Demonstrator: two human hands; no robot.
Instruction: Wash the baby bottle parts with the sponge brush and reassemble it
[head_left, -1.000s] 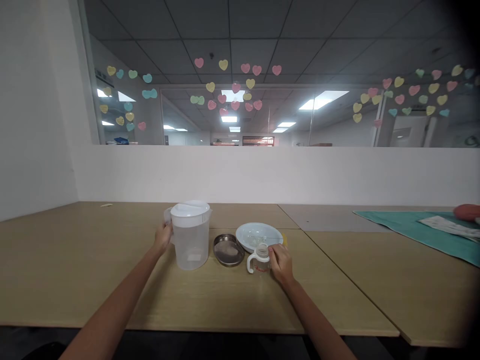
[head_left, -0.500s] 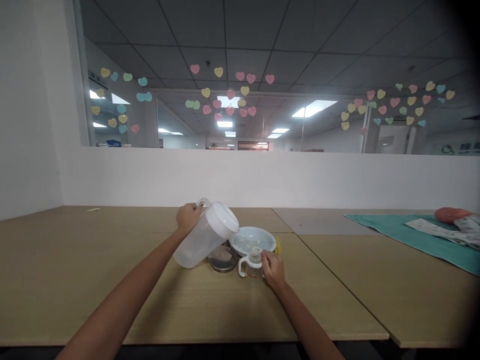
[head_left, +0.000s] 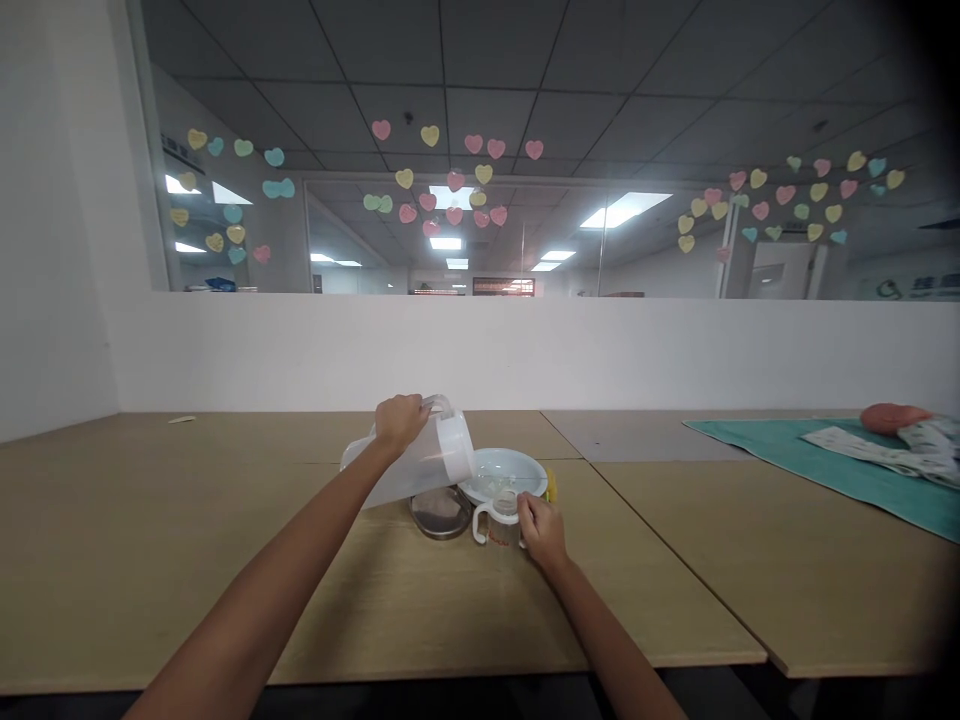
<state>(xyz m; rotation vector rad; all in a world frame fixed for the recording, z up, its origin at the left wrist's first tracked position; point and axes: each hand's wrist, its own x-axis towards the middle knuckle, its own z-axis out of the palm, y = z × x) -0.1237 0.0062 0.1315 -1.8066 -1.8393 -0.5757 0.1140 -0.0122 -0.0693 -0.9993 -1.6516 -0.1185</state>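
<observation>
Head view: I see the long tan wooden table (head_left: 225, 560) running across my field, and on it, near centre, everything that matters. Largest in play is the translucent white plastic pitcher with a white lid (head_left: 420, 462), lifted off the table and tipped hard over, its long axis running from about 8 o'clock at the base to 2 o'clock at the lid. My left hand (head_left: 400, 420) is clenched around the handle on its upper side, so the lid end hangs down-right of my grip, toward 4 o'clock. Just beyond, at 1 o'clock from the cup, lies the pale blue round plate (head_left: 517, 468). Below the pitcher body sits the round flat steel dish (head_left: 439, 512), partly hidden under it. Smallest, the small clear glass cup with white side handles (head_left: 495, 520) stands upright just at 5 o'clock from the pitcher's lid, close beneath it but apart, as far as I can tell. My right hand (head_left: 541, 530) is the nearer one to it, fingers closed on its right side, steadying it.
</observation>
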